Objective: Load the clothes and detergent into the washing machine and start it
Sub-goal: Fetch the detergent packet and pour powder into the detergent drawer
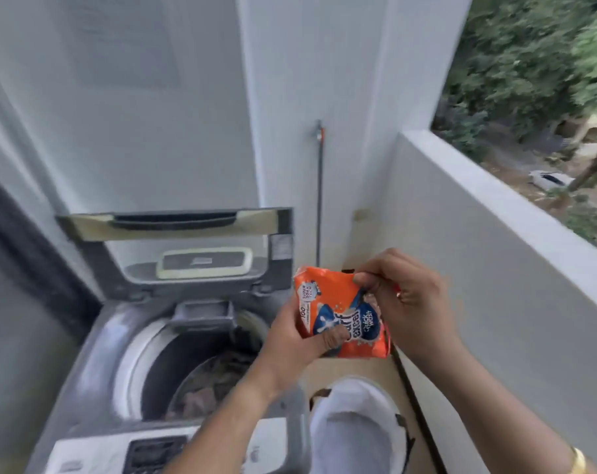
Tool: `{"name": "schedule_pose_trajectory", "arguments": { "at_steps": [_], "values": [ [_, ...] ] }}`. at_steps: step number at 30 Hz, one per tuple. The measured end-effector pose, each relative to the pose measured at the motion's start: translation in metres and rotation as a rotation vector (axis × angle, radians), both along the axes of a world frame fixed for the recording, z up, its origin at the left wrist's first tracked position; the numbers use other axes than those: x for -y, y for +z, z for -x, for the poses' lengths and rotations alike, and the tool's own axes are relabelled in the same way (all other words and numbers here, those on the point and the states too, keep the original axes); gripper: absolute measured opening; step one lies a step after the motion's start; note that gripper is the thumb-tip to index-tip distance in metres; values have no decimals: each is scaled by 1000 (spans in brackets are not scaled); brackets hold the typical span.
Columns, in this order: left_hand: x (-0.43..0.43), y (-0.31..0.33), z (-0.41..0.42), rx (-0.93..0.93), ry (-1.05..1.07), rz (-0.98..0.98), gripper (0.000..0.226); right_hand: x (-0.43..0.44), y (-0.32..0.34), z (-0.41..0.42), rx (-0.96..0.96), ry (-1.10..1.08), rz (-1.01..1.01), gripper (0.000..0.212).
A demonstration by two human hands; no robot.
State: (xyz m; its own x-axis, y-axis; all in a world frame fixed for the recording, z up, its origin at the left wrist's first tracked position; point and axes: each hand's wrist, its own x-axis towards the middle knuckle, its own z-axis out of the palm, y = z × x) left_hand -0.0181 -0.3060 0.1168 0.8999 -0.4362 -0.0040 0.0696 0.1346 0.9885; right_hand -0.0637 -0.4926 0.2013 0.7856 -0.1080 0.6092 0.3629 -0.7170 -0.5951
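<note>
Left hand (298, 340) gripping, right hand (406, 299) pinching, forearms extended

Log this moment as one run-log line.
hands: both on detergent packet | right hand at top corner | washer lid open | clothes inside

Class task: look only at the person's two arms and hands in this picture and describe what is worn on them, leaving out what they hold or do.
Both forearms are bare, with no sleeves in view. The left hand shows no glove, ring or watch. The right hand is also ungloved; further up that arm a gold-coloured bangle sits near the frame's bottom edge. No other markings can be made out.
</note>
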Motion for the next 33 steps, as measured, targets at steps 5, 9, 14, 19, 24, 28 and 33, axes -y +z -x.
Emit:
{"name": "schedule_pose_trajectory", "arguments": {
  "at_steps": [5,9,14,19,24,28,33],
  "values": [
    [-107,-23,-36,-39,118,-100,68,-93,-29,-58,-113,75,4,21],
    [-172,-54,-61,-74,195,-99,71,-157,-54,-96,-199,96,-16,14],
    [-209,-105,-70,-69,235,-158,42,-206,-93,-135,-313,86,11,14],
    [-206,-151,-80,-322,278,-4,41,-233,-130,-176,-479,35,120,15],
    [-197,-182,-102,-549,247,173,51,-242,-157,-218,-618,-3,247,18],
    [-193,-205,-120,-607,231,215,53,-245,-175,-249,-694,-28,335,17],
    [-192,-224,-136,-664,225,265,52,-249,-192,-274,-763,-14,374,19]
  ]
}}
